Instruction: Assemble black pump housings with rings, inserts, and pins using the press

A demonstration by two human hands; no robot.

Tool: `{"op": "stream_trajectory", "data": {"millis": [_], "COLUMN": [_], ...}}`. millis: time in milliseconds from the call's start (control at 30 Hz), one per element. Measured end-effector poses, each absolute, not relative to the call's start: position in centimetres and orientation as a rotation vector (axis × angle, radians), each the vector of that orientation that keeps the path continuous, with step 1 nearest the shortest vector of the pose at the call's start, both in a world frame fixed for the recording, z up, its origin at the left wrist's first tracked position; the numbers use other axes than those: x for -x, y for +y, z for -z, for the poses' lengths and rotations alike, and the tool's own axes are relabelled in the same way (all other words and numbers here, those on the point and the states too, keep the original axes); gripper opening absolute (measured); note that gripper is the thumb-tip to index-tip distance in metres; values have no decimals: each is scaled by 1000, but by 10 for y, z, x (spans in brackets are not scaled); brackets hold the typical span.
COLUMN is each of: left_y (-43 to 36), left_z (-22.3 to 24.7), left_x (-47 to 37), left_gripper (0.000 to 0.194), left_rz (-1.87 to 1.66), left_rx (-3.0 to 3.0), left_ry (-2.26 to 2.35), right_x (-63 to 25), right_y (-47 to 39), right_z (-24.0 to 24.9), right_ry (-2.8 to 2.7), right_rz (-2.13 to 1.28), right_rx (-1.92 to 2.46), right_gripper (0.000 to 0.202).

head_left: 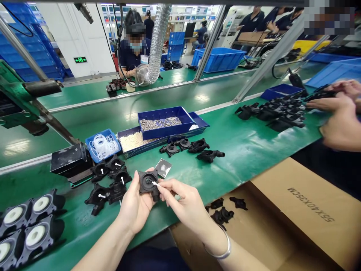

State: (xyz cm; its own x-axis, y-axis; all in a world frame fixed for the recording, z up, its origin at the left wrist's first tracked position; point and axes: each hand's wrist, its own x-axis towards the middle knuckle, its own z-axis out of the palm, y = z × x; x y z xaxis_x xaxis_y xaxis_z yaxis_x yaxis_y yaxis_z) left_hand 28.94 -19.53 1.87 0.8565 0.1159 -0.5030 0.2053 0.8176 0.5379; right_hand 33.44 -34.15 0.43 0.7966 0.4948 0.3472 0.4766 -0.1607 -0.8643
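On a clock centred on the held housing (pixel 145 178), the ring box (pixel 90 144), full of white rings, is at 10 o'clock, and the bead tray (pixel 146 148) at 11. The blue screw tray (pixel 158 131), holding small metal pieces, lies at 12 to 1 and overlaps the bead tray, hiding part of it. A small plate (pixel 164 166) is just beyond the housing at 1 o'clock, its near edge partly blocked. Loose black parts (pixel 208 155) sit at 2, and a larger pile (pixel 282 113) towards 2 to 3, beside another person's hands (pixel 338 109). An open carton (pixel 299 192) with black pieces inside stands at 3 to 4. Black parts with white pins crowd 9 o'clock, near a black block (pixel 70 162); the disc parts (pixel 35 235) are at 8 to 9.

The left hand (pixel 138 210) is palm up, clamped on the housing, thumb at its left edge and fingers beneath. The right hand (pixel 183 197) reaches in from 4 o'clock, thumb and forefinger pinched on a white pin (pixel 155 183) slanting into the housing's round recess. A bracelet (pixel 227 246) circles the right wrist.
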Motion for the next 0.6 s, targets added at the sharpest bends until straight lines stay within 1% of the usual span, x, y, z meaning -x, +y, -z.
{"op": "stream_trajectory", "data": {"millis": [167,367,600], "left_y": [-197,-198,-197], "left_z": [-19,-12,-9], "left_x": [-290,-285,-283], "left_gripper": [43,51,51], "left_rz": [37,-75,-105], "left_rx": [-655,-829,-1016], "left_ry": [572,450,403], "right_x": [-336,-337,-336], "right_y": [-342,-337,-333], "right_z": [-1,-6,-3], "right_ry": [-753,-673,-597], "right_rz": [-27,-192,-290], "right_rx": [1822,1742,1696], "right_gripper": [14,23,30]}}
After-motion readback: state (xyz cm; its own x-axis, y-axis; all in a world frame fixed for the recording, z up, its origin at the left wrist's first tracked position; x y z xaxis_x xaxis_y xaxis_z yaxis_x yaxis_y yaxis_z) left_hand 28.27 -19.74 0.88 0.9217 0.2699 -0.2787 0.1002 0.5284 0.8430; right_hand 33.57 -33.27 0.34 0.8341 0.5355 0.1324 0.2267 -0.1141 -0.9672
